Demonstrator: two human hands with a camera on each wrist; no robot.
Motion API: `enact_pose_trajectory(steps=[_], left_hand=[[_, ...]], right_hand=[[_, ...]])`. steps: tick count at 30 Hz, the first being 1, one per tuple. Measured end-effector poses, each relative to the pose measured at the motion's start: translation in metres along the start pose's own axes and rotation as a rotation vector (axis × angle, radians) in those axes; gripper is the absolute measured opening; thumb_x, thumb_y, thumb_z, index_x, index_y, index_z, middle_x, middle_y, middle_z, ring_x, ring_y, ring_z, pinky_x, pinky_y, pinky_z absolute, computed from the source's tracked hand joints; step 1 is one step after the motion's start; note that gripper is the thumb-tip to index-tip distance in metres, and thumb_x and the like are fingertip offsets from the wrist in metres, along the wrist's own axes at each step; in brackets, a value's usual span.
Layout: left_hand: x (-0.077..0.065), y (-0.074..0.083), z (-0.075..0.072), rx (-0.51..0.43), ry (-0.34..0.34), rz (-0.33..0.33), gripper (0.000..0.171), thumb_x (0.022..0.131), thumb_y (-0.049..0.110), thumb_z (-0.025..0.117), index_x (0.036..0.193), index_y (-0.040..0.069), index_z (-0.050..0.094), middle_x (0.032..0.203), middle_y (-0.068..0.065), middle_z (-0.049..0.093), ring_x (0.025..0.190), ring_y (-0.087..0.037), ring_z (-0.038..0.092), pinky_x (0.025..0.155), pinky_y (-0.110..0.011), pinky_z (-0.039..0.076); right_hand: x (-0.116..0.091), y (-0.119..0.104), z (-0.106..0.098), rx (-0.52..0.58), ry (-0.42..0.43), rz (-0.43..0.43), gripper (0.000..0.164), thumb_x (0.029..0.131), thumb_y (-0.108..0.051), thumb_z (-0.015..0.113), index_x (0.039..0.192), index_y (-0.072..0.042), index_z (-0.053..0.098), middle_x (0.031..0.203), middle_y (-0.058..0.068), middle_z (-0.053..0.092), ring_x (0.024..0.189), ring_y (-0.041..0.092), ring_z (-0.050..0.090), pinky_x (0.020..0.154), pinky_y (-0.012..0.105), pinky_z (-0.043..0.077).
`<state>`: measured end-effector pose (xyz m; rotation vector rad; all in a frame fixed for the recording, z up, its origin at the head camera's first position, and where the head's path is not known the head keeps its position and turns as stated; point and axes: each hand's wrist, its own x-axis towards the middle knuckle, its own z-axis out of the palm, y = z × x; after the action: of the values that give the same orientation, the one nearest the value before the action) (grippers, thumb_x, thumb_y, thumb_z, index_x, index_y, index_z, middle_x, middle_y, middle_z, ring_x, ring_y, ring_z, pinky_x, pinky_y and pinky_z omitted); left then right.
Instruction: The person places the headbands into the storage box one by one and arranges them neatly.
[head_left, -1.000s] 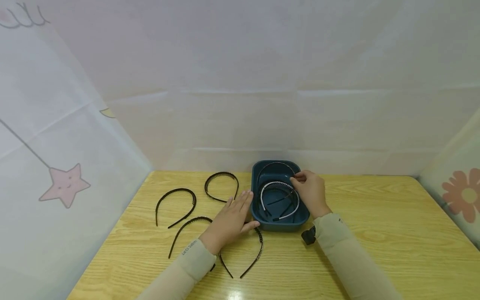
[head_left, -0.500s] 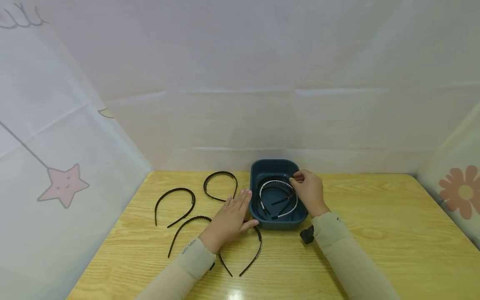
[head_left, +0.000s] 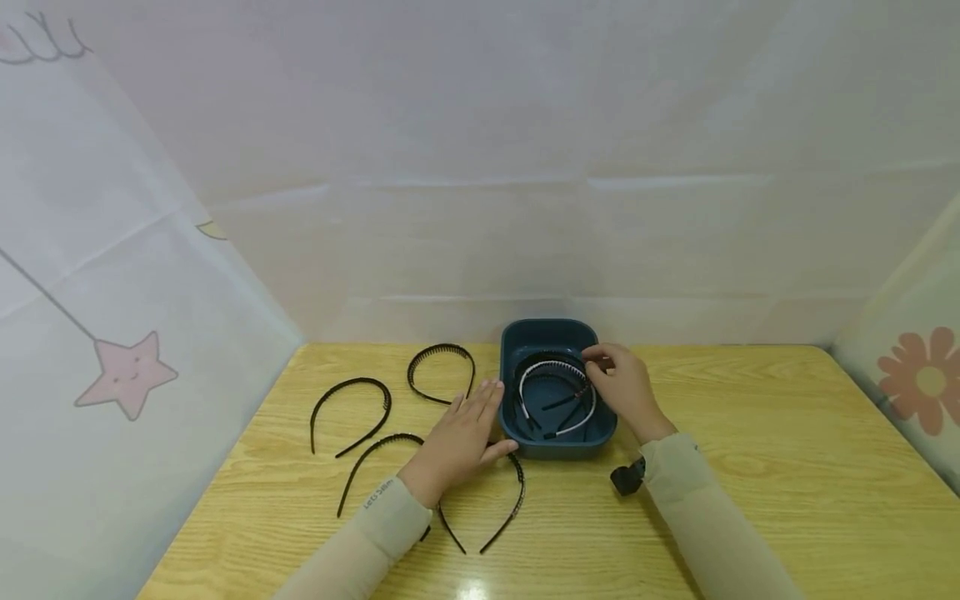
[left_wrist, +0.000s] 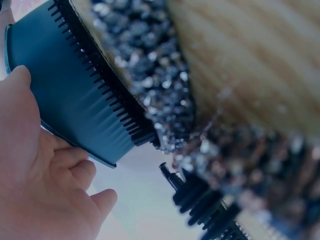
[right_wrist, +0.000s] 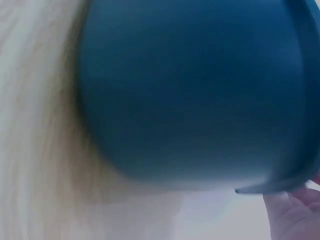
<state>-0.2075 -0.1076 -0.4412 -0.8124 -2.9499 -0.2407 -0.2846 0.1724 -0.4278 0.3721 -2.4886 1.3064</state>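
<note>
A dark blue plastic box (head_left: 562,452) stands at the back of the table, holding a white headband (head_left: 577,427) and several black ones that overlap. My left hand (head_left: 456,442) lies with fingers straight against the box's left side, thumb near its front corner. Over the right rim is my right hand (head_left: 624,385), fingers loosely bent with nothing seen between them. The right wrist view is mostly filled by the box wall (right_wrist: 195,100). A black toothed headband (left_wrist: 100,75) and a blurred glittery headband (left_wrist: 150,60) appear close up in the left wrist view.
Left of the box lie black headbands: one at far left (head_left: 352,380), one at the back (head_left: 442,346), one partly under the left arm (head_left: 401,436). Another black headband (head_left: 521,492) lies in front, partly hidden by the left hand. A pale cloth wall (head_left: 480,233) stands behind the table.
A black headband that my right hand held upright in the box has dropped down among the others. The right hand has since drawn slightly right. The left hand stays put.
</note>
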Motion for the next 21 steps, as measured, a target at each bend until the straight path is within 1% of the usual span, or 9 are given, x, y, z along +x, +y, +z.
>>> enact_pose_trajectory(steps=[3, 5, 7, 9, 12, 15, 19, 21], left_hand=[[0.001, 0.001, 0.002, 0.008, -0.004, 0.01, 0.088, 0.102, 0.061, 0.043, 0.162, 0.002, 0.016, 0.168, -0.014, 0.016, 0.155, -0.029, 0.015, 0.122, -0.055, 0.022], [0.002, 0.002, 0.002, -0.001, -0.008, 0.014, 0.088, 0.103, 0.061, 0.043, 0.162, 0.001, 0.017, 0.168, -0.015, 0.016, 0.155, -0.029, 0.015, 0.122, -0.056, 0.021], [0.001, 0.003, 0.001, -0.007, -0.013, 0.011, 0.088, 0.103, 0.06, 0.044, 0.162, 0.001, 0.017, 0.168, -0.015, 0.016, 0.155, -0.029, 0.015, 0.122, -0.056, 0.021], [0.0, 0.002, 0.0, -0.012, -0.017, 0.004, 0.088, 0.103, 0.059, 0.045, 0.162, 0.001, 0.016, 0.168, -0.014, 0.015, 0.155, -0.029, 0.014, 0.123, -0.056, 0.02], [-0.001, 0.003, -0.001, -0.021, -0.016, -0.002, 0.087, 0.103, 0.058, 0.047, 0.162, 0.001, 0.017, 0.168, -0.013, 0.015, 0.155, -0.028, 0.014, 0.123, -0.056, 0.02], [-0.001, 0.002, 0.0, -0.024, -0.015, 0.0, 0.087, 0.103, 0.057, 0.047, 0.161, 0.001, 0.017, 0.168, -0.013, 0.014, 0.155, -0.028, 0.014, 0.123, -0.056, 0.02], [-0.001, 0.002, 0.0, -0.022, -0.012, 0.005, 0.087, 0.103, 0.058, 0.046, 0.162, 0.001, 0.017, 0.168, -0.015, 0.016, 0.155, -0.028, 0.014, 0.123, -0.056, 0.02], [-0.001, 0.002, 0.0, -0.021, -0.011, 0.008, 0.088, 0.103, 0.059, 0.045, 0.162, 0.001, 0.016, 0.168, -0.015, 0.016, 0.155, -0.028, 0.014, 0.123, -0.056, 0.02]], right_hand=[[-0.009, 0.004, -0.008, 0.005, 0.009, -0.032, 0.025, 0.098, -0.003, 0.06, 0.12, 0.001, 0.069, 0.123, 0.019, 0.063, 0.107, 0.037, 0.066, 0.085, 0.052, 0.06], [-0.016, 0.006, -0.013, -0.028, 0.017, -0.061, 0.025, 0.098, -0.001, 0.06, 0.122, 0.002, 0.069, 0.124, 0.019, 0.062, 0.11, 0.037, 0.065, 0.085, 0.051, 0.06], [-0.022, 0.007, -0.017, -0.112, -0.01, -0.093, 0.027, 0.099, -0.003, 0.06, 0.125, 0.002, 0.067, 0.126, 0.02, 0.062, 0.112, 0.039, 0.064, 0.087, 0.053, 0.059], [-0.028, 0.007, -0.02, -0.216, -0.07, -0.125, 0.032, 0.1, -0.008, 0.061, 0.13, 0.002, 0.065, 0.131, 0.021, 0.06, 0.118, 0.041, 0.061, 0.093, 0.055, 0.056], [-0.036, 0.007, -0.024, -0.395, -0.191, -0.173, 0.045, 0.103, -0.02, 0.061, 0.142, 0.001, 0.056, 0.144, 0.024, 0.052, 0.13, 0.044, 0.052, 0.104, 0.06, 0.046], [-0.041, 0.008, -0.026, -0.493, -0.296, -0.192, 0.06, 0.105, -0.033, 0.057, 0.152, 0.001, 0.043, 0.154, 0.023, 0.042, 0.142, 0.045, 0.038, 0.115, 0.062, 0.032], [-0.046, 0.01, -0.029, -0.517, -0.366, -0.174, 0.07, 0.107, -0.048, 0.046, 0.159, -0.004, 0.031, 0.162, 0.021, 0.031, 0.15, 0.043, 0.024, 0.121, 0.063, 0.015], [-0.049, 0.011, -0.03, -0.514, -0.384, -0.159, 0.072, 0.108, -0.052, 0.041, 0.161, -0.006, 0.027, 0.164, 0.02, 0.028, 0.152, 0.041, 0.02, 0.122, 0.064, 0.009]])
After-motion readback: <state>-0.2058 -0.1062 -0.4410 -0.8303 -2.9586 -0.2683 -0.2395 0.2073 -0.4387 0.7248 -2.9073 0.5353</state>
